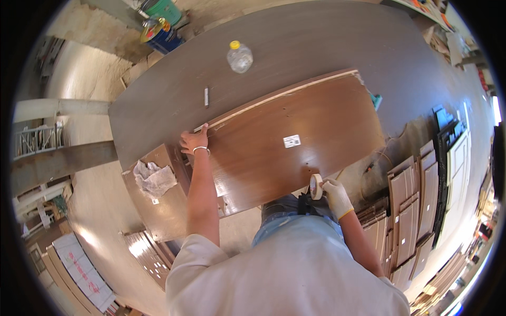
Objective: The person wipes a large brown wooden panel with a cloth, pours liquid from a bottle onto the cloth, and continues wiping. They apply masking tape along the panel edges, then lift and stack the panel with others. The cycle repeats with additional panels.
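A large brown wooden panel (327, 116) lies in front of me, with a white label (291, 141) on its face and a pale strip (284, 96) along its far edge. My bare left hand (195, 141), with a white band at the wrist, grips the panel's far left corner. Its fingers bend over the edge, partly hidden. In my right hand (337, 197), which wears a white glove, is a roll of tape (316, 187), held upright by the panel's near edge, close to my waist.
Beyond the panel, a clear bottle with a yellow cap (241, 58) and a silvery tube (206, 97) sit on the dark table (316, 37). A crumpled rag (154, 178) rests on a smaller brown board at left. Brown panels (406, 210) lean in stacks at right.
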Action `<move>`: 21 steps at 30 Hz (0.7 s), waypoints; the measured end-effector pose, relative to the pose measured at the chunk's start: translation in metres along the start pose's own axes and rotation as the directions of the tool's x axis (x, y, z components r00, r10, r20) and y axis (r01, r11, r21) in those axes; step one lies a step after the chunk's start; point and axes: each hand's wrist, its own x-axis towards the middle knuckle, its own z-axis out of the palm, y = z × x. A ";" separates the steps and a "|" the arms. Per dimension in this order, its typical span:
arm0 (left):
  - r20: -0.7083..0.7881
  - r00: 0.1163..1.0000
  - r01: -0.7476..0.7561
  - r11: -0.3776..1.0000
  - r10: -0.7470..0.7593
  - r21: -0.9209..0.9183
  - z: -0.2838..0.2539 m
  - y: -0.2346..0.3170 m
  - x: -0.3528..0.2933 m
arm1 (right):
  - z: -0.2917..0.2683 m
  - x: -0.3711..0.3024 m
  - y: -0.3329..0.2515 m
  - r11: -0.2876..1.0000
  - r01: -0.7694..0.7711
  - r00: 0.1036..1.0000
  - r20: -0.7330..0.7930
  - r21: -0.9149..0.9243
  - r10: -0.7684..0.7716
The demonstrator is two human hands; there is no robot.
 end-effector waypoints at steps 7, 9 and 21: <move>-0.271 0.940 -0.203 0.979 0.204 0.033 0.010 0.026 -0.098 | -0.052 -0.026 -0.004 0.991 0.113 0.991 0.067 0.067 -0.117; -0.265 0.842 -0.482 0.876 0.471 0.023 0.016 0.028 -0.183 | -0.076 -0.030 0.001 0.974 0.166 0.983 0.056 0.152 -0.176; 0.118 0.123 -0.587 0.168 0.985 -0.792 -0.081 0.092 -0.579 | -0.204 -0.112 0.031 0.823 0.553 0.816 0.116 0.129 -0.567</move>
